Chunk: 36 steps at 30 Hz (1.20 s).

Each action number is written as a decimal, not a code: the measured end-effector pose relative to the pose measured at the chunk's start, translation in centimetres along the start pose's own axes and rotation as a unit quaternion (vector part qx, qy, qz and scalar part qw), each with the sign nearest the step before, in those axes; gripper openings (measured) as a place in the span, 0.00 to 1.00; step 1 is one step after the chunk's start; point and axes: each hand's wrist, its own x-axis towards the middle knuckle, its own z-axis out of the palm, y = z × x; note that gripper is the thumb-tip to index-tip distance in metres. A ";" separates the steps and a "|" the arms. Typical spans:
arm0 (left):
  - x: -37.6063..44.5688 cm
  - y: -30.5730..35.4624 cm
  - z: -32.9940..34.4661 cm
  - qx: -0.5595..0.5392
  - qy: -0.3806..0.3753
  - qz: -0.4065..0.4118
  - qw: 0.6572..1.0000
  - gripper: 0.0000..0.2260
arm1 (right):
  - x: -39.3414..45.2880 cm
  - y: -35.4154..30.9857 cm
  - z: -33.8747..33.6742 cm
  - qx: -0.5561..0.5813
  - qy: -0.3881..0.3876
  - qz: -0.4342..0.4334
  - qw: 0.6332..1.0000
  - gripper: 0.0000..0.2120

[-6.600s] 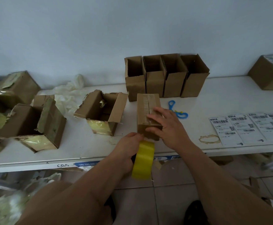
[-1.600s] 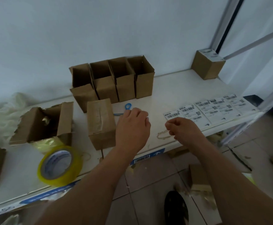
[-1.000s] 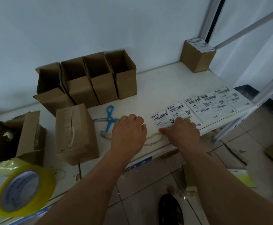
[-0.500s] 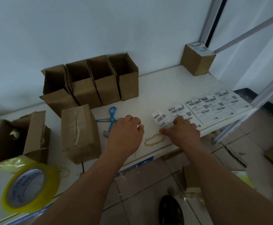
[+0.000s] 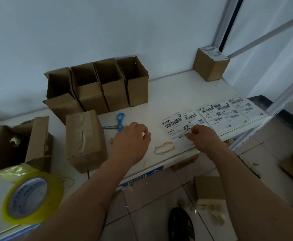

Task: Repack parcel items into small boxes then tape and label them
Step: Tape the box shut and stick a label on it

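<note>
A taped brown box lies on the white table, left of my hands. My right hand pinches the near corner of a white shipping label, the leftmost of a row of labels at the table's front right. My left hand hovers over the table between the box and the label, fingers loosely curled and holding nothing. Blue scissors lie just beyond it. A yellow tape roll sits at the near left.
Several open small boxes stand in a row against the wall. A torn open parcel box sits at the left. A labelled closed box stands at the far right corner beside a metal frame. Another box lies on the tiled floor.
The tape roll was set down at the near left and both hands moved right. My right hand has lifted the leftmost label's corner further off its sheet.
</note>
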 end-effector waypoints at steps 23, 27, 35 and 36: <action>-2.6 -2.1 -4.2 -0.105 0.178 0.003 0.978 0.10 | -3.3 -4.8 -1.1 0.227 -0.059 -0.082 0.969 0.09; -4.1 -4.8 -6.2 -0.130 0.251 -0.060 0.957 0.11 | -4.5 -7.9 0.2 0.313 -0.088 -0.109 0.939 0.06; -6.7 -10.1 -6.8 -0.370 0.152 -0.345 0.849 0.24 | -6.0 -13.7 4.3 0.399 -0.150 -0.107 0.898 0.03; -6.7 -10.4 -6.7 -0.387 0.134 -0.355 0.840 0.24 | -6.2 -14.4 4.9 0.408 -0.159 -0.106 0.893 0.03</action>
